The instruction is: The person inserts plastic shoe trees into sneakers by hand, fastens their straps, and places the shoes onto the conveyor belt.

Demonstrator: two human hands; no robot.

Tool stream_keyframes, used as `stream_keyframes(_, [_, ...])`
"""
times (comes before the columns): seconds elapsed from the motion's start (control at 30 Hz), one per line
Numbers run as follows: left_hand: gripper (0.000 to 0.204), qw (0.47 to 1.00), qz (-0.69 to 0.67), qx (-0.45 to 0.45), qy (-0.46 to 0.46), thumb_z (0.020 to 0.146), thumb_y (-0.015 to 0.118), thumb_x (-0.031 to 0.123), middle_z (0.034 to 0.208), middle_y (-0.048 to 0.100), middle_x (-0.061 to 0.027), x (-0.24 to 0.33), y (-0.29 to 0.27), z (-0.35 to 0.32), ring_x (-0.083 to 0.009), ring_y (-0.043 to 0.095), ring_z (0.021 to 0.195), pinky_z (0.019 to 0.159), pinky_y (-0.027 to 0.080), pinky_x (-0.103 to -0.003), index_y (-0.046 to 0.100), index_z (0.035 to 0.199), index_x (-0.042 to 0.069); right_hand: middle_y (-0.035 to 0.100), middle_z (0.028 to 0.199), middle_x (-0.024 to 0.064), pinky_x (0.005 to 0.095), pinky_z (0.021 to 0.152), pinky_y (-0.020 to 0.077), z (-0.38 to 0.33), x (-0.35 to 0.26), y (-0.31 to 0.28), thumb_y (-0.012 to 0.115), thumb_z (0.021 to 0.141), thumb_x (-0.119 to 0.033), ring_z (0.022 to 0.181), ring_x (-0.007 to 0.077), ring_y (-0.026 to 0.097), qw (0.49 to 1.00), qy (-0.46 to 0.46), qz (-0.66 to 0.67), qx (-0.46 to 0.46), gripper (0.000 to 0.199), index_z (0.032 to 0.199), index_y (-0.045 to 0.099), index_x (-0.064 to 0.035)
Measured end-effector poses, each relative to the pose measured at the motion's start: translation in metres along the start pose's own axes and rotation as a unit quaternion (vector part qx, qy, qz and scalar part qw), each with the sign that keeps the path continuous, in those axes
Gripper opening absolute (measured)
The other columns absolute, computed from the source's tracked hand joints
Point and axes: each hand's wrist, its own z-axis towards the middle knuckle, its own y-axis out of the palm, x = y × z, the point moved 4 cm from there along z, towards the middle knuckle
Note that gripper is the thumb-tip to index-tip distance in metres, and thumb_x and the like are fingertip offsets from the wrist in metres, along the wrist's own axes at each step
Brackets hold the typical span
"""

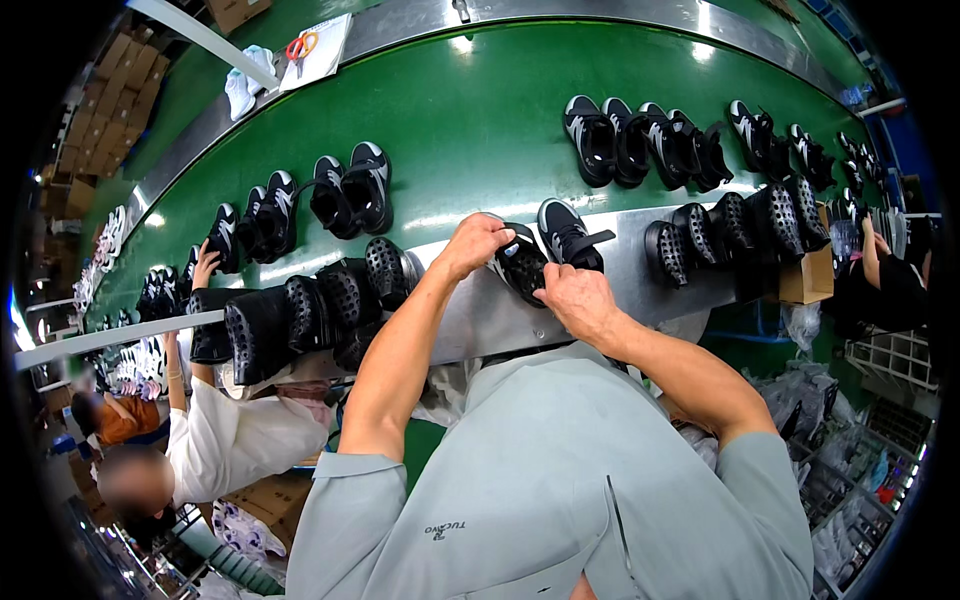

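Observation:
My left hand [478,243] has its fingers closed on the edge of a black sneaker [519,265] with grey trim. On the other side of that sneaker's opening, my right hand [582,303] grips its rim with bent fingers. The sneaker lies tilted over the metal ledge [455,335] in front of me, its dark inside facing up. Just right of it stands a second black sneaker [562,228] with a grey toe and a loose strap, close above my right hand. My fingers partly hide the held sneaker's edges.
Matching sneakers [368,190] stand in rows along the green belt [480,110]. Black pieces with dotted surfaces [262,335] line the ledge left and right. At left a co-worker's hand [205,265] touches a sneaker. Orange scissors [301,46] lie on paper; a cardboard box [806,278] hangs right.

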Motion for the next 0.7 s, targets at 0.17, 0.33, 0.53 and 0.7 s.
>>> stream_keyframes(0.17, [0.028,0.984,0.087,0.018,0.153,0.092,0.064,0.024,0.071,0.06,-0.0188,0.039,0.017,-0.008,-0.0289,0.058,0.068,0.066,0.046,-0.042,0.067,0.084,-0.003,0.065,0.083,0.0158,0.0396,0.062,0.057,0.023,0.002,0.039,0.069,0.09,-0.03,0.074,0.0302,0.07,0.996,0.028,-0.016,0.082,0.032,0.094,0.056,-0.0001])
stream_keyframes(0.33, [0.028,0.97,0.095,0.114,0.193,0.092,0.063,0.022,0.078,0.063,-0.0218,0.019,0.017,-0.019,-0.0381,0.061,0.077,0.069,0.048,-0.045,0.065,0.084,-0.004,0.065,0.083,0.0132,0.0387,0.062,0.0579,0.005,-0.018,0.021,0.067,0.089,-0.019,0.073,0.0283,0.069,0.988,-0.016,0.025,0.149,0.022,0.095,0.056,-0.0013])
stream_keyframes(0.53, [0.025,0.981,0.063,0.076,0.167,0.09,0.064,0.02,0.079,0.063,-0.0225,0.032,0.017,-0.03,-0.0372,0.062,0.077,0.071,0.049,-0.044,0.066,0.084,-0.004,0.067,0.079,0.0126,0.0381,0.057,0.0572,0.027,-0.006,0.058,0.061,0.082,-0.004,0.069,0.0272,0.071,0.991,0.02,0.014,0.132,0.01,0.09,0.055,-0.0018])
stream_keyframes(0.7, [0.04,0.946,0.098,0.24,0.194,0.079,0.077,0.023,0.106,0.066,-0.0188,0.02,0.025,-0.066,-0.0378,0.062,0.1,0.087,0.051,-0.044,0.066,0.11,-0.001,0.062,0.106,0.0248,0.049,0.076,0.0558,-0.002,0.004,0.036,0.063,0.092,-0.009,0.091,0.042,0.067,0.958,0.024,0.205,0.197,0.033,0.121,0.053,0.0041])
